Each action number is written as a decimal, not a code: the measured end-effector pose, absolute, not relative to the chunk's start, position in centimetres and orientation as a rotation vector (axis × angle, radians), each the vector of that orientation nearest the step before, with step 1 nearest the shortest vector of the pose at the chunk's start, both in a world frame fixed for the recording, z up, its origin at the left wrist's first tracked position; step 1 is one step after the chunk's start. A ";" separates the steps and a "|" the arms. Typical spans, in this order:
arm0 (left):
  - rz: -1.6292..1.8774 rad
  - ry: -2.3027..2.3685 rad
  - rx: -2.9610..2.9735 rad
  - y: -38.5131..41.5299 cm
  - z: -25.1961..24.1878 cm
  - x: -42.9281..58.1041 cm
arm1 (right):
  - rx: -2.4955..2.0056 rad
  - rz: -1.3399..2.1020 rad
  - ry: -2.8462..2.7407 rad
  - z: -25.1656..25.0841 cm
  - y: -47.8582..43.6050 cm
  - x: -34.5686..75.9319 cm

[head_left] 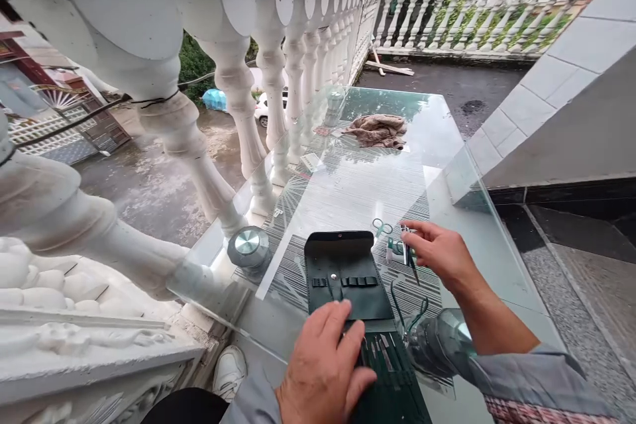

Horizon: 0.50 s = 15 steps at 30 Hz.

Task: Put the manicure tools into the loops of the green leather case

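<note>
A dark green tool case lies open on the glass table, its flap folded away from me. My left hand rests flat on the case's near half, fingers spread over several slim metal tools in their loops. My right hand hovers just right of the case, pinching a small metal tool between thumb and fingers. Small scissors with green handles lie on the glass beside that hand. Another green-handled tool lies by the case's right edge.
A crumpled brown cloth sits at the table's far end. A round metal table fitting shows at the left corner. A white stone balustrade runs along the left, a tiled wall on the right. My white shoe shows under the glass.
</note>
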State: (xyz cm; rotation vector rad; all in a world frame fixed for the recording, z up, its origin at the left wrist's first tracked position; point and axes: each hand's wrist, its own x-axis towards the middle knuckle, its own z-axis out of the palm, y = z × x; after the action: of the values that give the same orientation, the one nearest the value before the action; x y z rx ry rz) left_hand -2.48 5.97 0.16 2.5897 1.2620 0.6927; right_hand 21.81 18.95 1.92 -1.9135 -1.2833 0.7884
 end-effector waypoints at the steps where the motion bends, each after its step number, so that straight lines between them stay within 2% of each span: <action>1: 0.695 1.337 2.539 6.3 0.6 -2.6 | -1.789 0.915 -1.239 2.4 18.6 21.3; 4: 0.748 1.528 2.394 7.4 0.8 -3.0 | -1.544 1.193 -1.285 3.7 17.2 19.1; 7: 0.772 1.575 2.340 8.5 0.0 -2.9 | -1.497 1.279 -1.453 4.1 16.1 16.5; 11: 0.808 1.503 2.327 9.5 -1.0 -2.2 | -1.571 0.911 -1.703 2.9 15.8 14.7; 15: 0.990 1.462 2.220 9.9 -0.9 -1.7 | -1.575 0.625 -1.708 2.1 16.1 14.5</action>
State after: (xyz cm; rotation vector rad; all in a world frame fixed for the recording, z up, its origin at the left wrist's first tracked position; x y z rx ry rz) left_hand -1.67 9.87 -0.92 2.2197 1.4616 0.9901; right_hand 14.53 16.09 2.05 -1.5753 -1.7081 0.6246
